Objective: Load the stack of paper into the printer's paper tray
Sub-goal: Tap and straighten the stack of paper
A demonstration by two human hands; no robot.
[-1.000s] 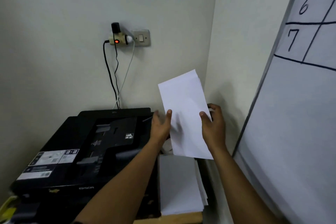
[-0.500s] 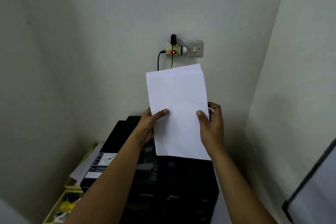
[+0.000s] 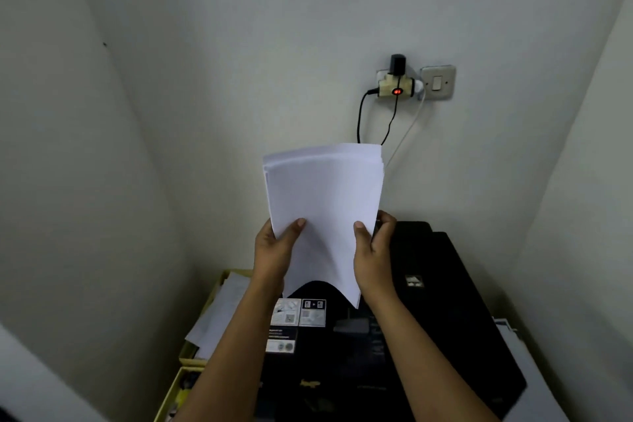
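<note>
Overhead, paper stack (image 3: 325, 209) pinched by left hand (image 3: 274, 250) and right hand (image 3: 375, 250), above printer (image 3: 428, 319), cables (image 3: 359, 120) behind

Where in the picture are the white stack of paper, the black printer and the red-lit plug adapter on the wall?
white stack of paper (image 3: 325, 195), head view, middle of front sheet
black printer (image 3: 445, 312), head view, top lid
red-lit plug adapter (image 3: 397, 87), head view, cream body

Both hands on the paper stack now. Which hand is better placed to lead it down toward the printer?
Right, probably. The right hand grips the paper stack directly over the black printer. The left hand holds the opposite edge, out toward the yellow tray. The tray slot itself isn't visible.
</note>
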